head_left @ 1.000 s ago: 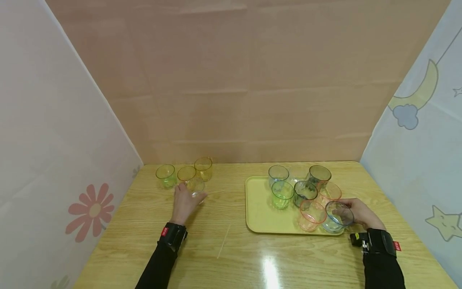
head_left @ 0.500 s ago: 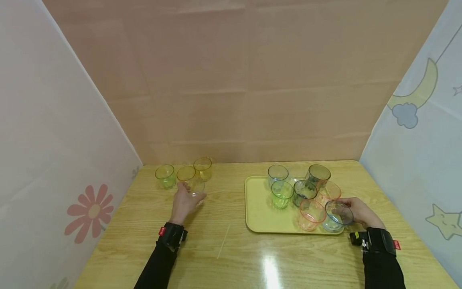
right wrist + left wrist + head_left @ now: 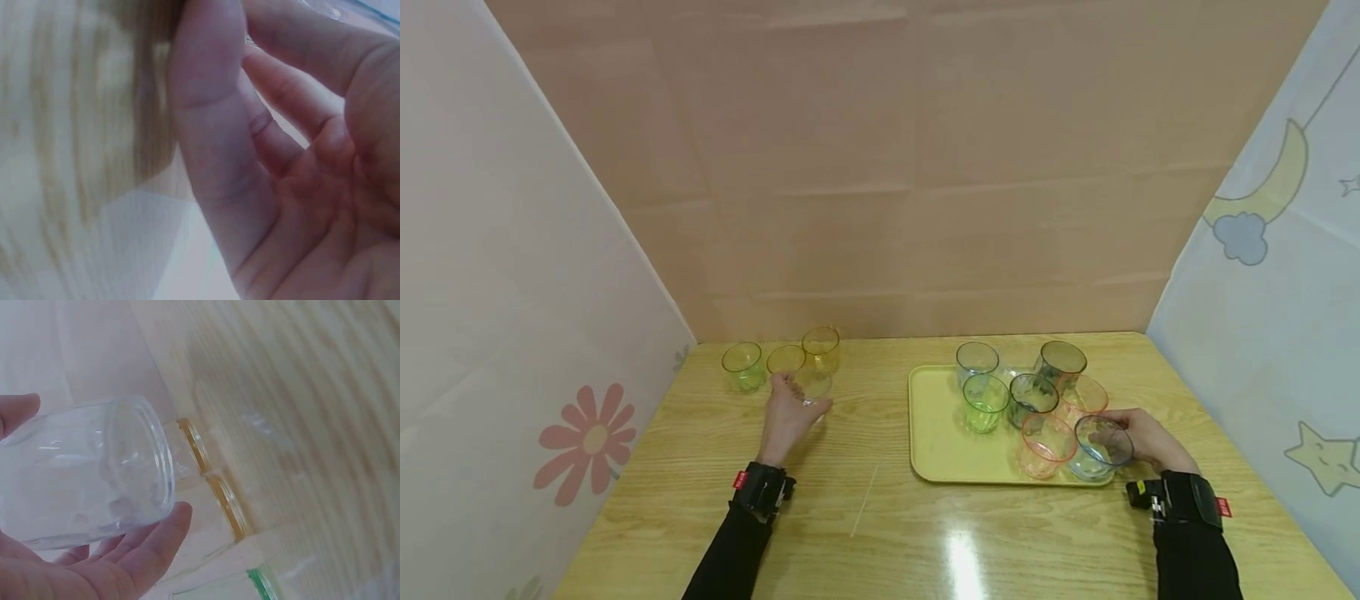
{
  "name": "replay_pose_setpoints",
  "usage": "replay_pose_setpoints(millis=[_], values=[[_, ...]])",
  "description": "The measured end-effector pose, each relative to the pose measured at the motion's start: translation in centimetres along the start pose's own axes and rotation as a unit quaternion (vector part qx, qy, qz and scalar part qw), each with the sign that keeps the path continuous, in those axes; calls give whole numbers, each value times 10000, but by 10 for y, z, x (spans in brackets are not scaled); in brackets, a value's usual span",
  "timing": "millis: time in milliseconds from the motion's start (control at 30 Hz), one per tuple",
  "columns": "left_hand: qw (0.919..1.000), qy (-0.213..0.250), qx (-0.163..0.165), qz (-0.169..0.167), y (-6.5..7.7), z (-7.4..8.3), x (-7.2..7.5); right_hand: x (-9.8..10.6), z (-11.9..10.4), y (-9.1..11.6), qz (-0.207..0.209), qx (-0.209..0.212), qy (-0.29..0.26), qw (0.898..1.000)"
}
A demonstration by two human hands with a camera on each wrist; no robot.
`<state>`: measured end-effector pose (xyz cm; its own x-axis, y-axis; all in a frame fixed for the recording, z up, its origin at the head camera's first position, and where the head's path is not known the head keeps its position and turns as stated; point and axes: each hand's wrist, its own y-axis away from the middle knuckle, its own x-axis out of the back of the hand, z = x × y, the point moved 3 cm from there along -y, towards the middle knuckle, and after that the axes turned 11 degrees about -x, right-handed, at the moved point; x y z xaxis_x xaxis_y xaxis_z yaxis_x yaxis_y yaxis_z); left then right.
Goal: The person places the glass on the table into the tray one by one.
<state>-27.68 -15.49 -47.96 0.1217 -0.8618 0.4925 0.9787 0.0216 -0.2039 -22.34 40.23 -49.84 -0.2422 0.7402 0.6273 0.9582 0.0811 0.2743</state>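
In the head view, my left hand [image 3: 786, 421] holds a clear glass [image 3: 814, 387] at the left of the table. The left wrist view shows this clear glass [image 3: 87, 469] between the thumb and the fingers, its base apart from the tabletop. Two amber glasses [image 3: 786, 358] and a green glass [image 3: 745, 367] stand just beyond that hand. My right hand [image 3: 1153, 442] grips a blue-rimmed glass [image 3: 1093, 462] at the tray's front right corner. Close up, the fingers of the right hand [image 3: 300, 144] are curled, with little of the glass showing.
A yellow tray [image 3: 936, 450] on the wooden table [image 3: 865, 542] bears several glasses, among them a green glass [image 3: 985, 408], a dark grey glass [image 3: 1033, 400] and a red-rimmed glass [image 3: 1045, 454]. Cloth-covered walls stand behind and at both sides.
My left hand has shifted slightly to the right with the clear glass. The right hand and the glasses on the tray look the same.
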Motion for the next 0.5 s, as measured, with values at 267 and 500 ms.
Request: replay_pose_setpoints(millis=[267,500], values=[[9982,171,-545,173,0,14,-10,0,1,0,6,-106,26,9999],[9958,640,-650,-59,1,23,-24,0,2,-2,49,-149,120,9998]])
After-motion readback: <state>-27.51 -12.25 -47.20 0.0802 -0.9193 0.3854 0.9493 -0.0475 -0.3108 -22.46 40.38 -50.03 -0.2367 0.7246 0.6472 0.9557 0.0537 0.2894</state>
